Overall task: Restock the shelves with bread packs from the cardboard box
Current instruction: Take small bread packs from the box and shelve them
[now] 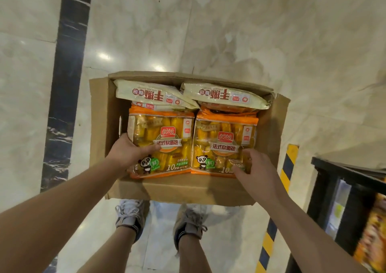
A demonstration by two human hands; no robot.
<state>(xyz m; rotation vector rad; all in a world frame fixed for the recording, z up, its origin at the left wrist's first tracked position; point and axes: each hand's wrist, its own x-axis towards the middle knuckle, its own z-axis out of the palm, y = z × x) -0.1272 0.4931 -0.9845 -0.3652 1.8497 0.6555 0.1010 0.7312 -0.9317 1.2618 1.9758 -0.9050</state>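
Note:
An open cardboard box [177,191] stands on the marble floor in front of my feet. Two orange bread packs lie side by side in its near half. My left hand [127,153] grips the left orange pack [165,139] at its lower left corner, thumb on top. On the lower right corner of the right orange pack [223,141] my right hand [254,168] holds with curled fingers. Two cream-coloured bread packs [221,96] lie behind them at the far end of the box.
A dark shelf unit [344,201] with orange packs stands at the lower right. A yellow-and-black striped strip [277,210] runs along the floor beside it. A dark marble band [62,84] crosses the floor at left. My shoes [188,224] stand just behind the box.

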